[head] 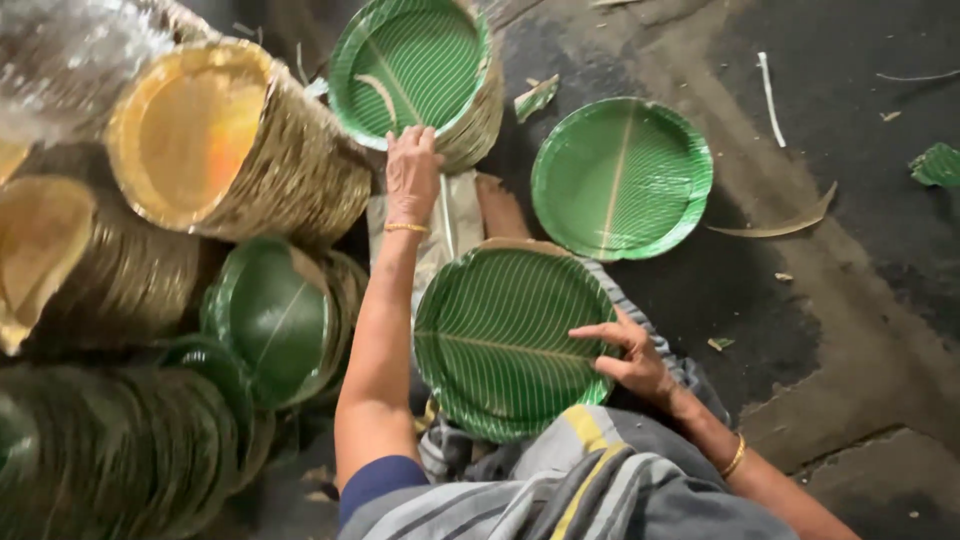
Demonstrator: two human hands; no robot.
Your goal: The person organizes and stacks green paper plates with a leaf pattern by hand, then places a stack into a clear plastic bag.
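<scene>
A green leaf-patterned paper plate (500, 340) rests on my lap, and my right hand (630, 355) holds its right rim with fingers spread over the edge. My left hand (412, 172) reaches far forward, fingers on the lower rim of a tilted stack of green plates (415, 60). Both wrists wear a thin gold bangle. Another stack of green plates (620, 175) lies flat on the floor to the right.
Long stacks of gold-coloured plates (200, 140) and green plates (270, 315) lie on their sides at left, some under clear plastic wrap (60, 60). Dark concrete floor (850, 250) at right carries paper trimmings and green scraps (937, 165).
</scene>
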